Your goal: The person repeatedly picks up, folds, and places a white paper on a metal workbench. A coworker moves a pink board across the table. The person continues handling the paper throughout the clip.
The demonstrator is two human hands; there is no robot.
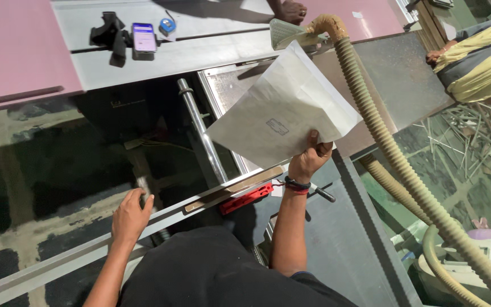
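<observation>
Nearest to the camera, the left hand (132, 215) is closed around a small blurred thing at the edge of a long grey rail (58, 264) that runs diagonally across the lower left; what the thing is, I cannot tell. The fingers curl over it and the thumb side rests on the rail. Beyond the rail there is a dark open gap in the machine, with a shiny metal bar (203, 133) crossing it.

The right hand (309, 162) pinches the lower corner of a white paper envelope (282, 113) between thumb and fingers and holds it up above the steel machine table (393, 85). The envelope hides a large part of the table, and I cannot see whether anything is inside it. Under this wrist lies a red plastic part (246, 199), just beside the rail.

To the right, a ribbed beige dust hose (382, 142) bends down past the table edge, and the floor there is covered with wood offcuts (473, 131). Farther away, on the grey surface, lie a phone (144, 37), a black strap (109, 34) and a blue tape measure (167, 25). Another person's hand (290, 10) is cut off by the top edge.
</observation>
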